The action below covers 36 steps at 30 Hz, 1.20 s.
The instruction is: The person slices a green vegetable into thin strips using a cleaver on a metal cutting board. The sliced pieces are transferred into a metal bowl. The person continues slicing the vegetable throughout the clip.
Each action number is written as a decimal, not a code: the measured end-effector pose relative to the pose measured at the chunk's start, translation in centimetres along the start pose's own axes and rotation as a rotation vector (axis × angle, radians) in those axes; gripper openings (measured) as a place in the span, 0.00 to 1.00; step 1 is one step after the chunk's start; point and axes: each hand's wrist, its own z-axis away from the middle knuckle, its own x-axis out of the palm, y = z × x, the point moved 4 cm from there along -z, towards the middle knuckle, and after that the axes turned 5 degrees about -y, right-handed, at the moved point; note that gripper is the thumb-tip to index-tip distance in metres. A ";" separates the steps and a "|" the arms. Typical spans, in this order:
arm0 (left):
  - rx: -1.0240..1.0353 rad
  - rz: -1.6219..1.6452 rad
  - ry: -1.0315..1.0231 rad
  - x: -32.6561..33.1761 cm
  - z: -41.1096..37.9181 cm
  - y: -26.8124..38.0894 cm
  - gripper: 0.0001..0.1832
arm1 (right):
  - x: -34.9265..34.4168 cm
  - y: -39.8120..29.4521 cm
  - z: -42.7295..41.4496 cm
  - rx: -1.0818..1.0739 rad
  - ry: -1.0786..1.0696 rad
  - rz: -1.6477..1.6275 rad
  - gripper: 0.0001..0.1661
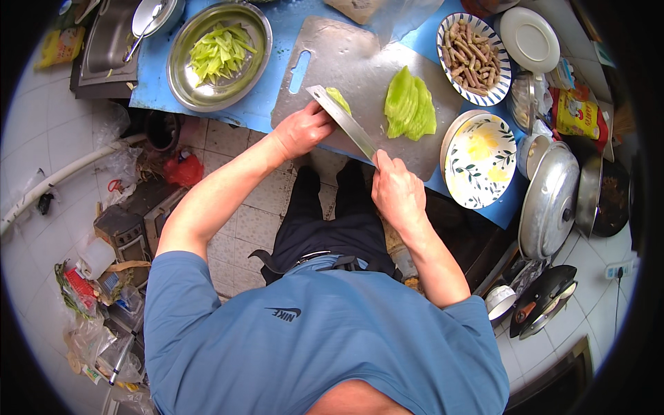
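My right hand [397,181] grips a broad-bladed kitchen knife [348,123], its handle hidden in my fist. The blade slants across the near edge of a metal cutting board [358,67]. My left hand [306,128] has bent fingers close against the blade's left side; the fingertips are hidden, so what they hold cannot be seen. Just beyond the blade lies a small piece of light green vegetable [338,98]. Larger overlapping pieces of the same vegetable [410,106] rest further right on the board. A steel basin [179,78] at the left contains cut green strips [218,52].
Right of the board stand a blue-rimmed plate [443,49] of short brownish pieces and a flower-patterned bowl [480,161]. A lidded aluminium pot [550,202] is beyond them. At the far left are a sink [106,44] and a bowl with a spoon [155,18]. Plastic film [402,18] overlaps the board's back.
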 end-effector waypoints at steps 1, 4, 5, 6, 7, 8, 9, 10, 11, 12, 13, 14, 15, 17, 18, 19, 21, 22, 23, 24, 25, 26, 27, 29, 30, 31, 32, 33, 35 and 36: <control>-0.002 0.025 -0.008 0.0 0.1 -0.1 0.18 | 0.2 0.0 -0.6 -0.006 -0.004 -0.002 0.06; -0.017 0.067 0.008 0.1 0.2 -0.2 0.17 | 1.2 -0.4 -3.3 -0.026 0.003 -0.007 0.05; -0.027 0.074 0.008 0.1 0.2 -0.2 0.17 | 1.5 -0.5 -4.3 -0.036 0.011 -0.003 0.04; -0.025 0.074 0.018 0.1 0.2 -0.2 0.17 | 1.8 -0.6 -5.2 -0.056 0.015 0.000 0.04; -0.029 0.072 0.014 0.1 0.2 -0.2 0.17 | 2.0 -0.7 -5.7 -0.067 0.026 -0.007 0.04; -0.031 0.069 0.009 0.1 0.2 -0.1 0.17 | 2.1 -0.8 -6.1 -0.076 0.039 -0.011 0.03; -0.036 0.078 0.016 0.0 0.3 -0.1 0.16 | 2.1 -0.9 -6.2 -0.084 0.051 -0.016 0.03; -0.037 0.084 0.024 -0.1 0.2 -0.1 0.16 | 1.9 -1.0 -6.3 -0.087 0.058 -0.024 0.03; -0.030 0.088 0.034 -0.2 0.2 -0.1 0.16 | 1.7 -1.0 -6.2 -0.089 0.068 -0.034 0.03; -0.011 0.073 0.035 -0.2 0.1 0.0 0.16 | 1.4 -1.1 -6.1 -0.091 0.075 -0.044 0.03; 0.010 0.056 0.037 -0.3 -0.1 0.0 0.17 | 1.1 -1.1 -5.9 -0.089 0.059 -0.063 0.03; 0.027 0.043 0.035 -0.4 -0.1 0.1 0.17 | 0.7 -1.0 -4.9 -0.087 0.038 -0.084 0.04; 0.031 0.037 0.034 -0.5 0.0 0.2 0.17 | 0.2 -0.8 -4.0 -0.093 0.021 -0.103 0.04; 0.038 0.021 0.036 -0.5 -0.3 0.1 0.18 | -0.2 -0.2 -3.5 -0.043 -0.050 -0.093 0.03; 0.034 0.019 0.039 -0.5 -0.3 0.2 0.18 | -0.2 0.0 -3.4 -0.034 -0.070 -0.099 0.03; 0.021 0.016 0.039 -0.5 -0.3 0.1 0.19 | -0.1 0.2 -3.6 -0.028 -0.085 -0.105 0.03; -0.001 0.033 0.025 -0.5 -0.2 0.0 0.19 | 0.6 0.4 -4.9 -0.029 -0.107 -0.081 0.03; -0.011 0.056 0.011 -0.4 -0.2 -0.1 0.19 | 1.2 0.2 -5.8 -0.038 -0.094 -0.084 0.04; -0.018 0.073 -0.001 -0.3 -0.2 -0.2 0.20 | 1.6 0.0 -6.4 -0.049 -0.071 -0.085 0.04; -0.024 0.066 -0.005 -0.3 -0.2 -0.3 0.20 | 1.8 -0.1 -6.6 -0.064 -0.059 -0.082 0.05; -0.033 0.067 -0.012 -0.2 -0.1 -0.3 0.20 | 2.0 0.0 -6.7 -0.054 -0.075 -0.091 0.05; -0.027 0.067 -0.010 -0.2 -0.1 -0.2 0.20 | 2.0 -0.1 -6.8 -0.057 -0.064 -0.102 0.05; -0.030 0.049 -0.004 -0.2 -0.1 -0.2 0.20 | 1.7 0.1 -6.6 -0.048 -0.054 -0.105 0.05; -0.014 0.020 0.016 -0.2 -0.1 -0.1 0.20 | 0.8 0.1 -5.9 -0.093 -0.016 -0.158 0.05; 0.002 0.016 0.024 -0.2 -0.1 -0.1 0.20 | 0.2 0.1 -5.4 -0.112 0.002 -0.184 0.05; 0.020 0.014 0.027 -0.2 -0.1 -0.1 0.20 | -0.1 0.3 -4.7 -0.093 -0.049 -0.171 0.05; 0.039 0.010 0.033 -0.3 -0.1 -0.1 0.20 | -0.5 0.6 -4.0 -0.077 -0.092 -0.156 0.06; 0.033 0.016 0.021 -0.2 -0.1 -0.3 0.20 | -0.6 0.7 -3.7 -0.071 -0.127 -0.139 0.06; 0.022 0.038 -0.007 -0.2 -0.1 -0.4 0.20 | -0.4 1.0 -3.7 -0.034 -0.155 -0.124 0.06; 0.010 0.043 -0.007 -0.2 -0.1 -0.5 0.20 | 0.0 1.0 -4.2 -0.027 -0.158 -0.126 0.06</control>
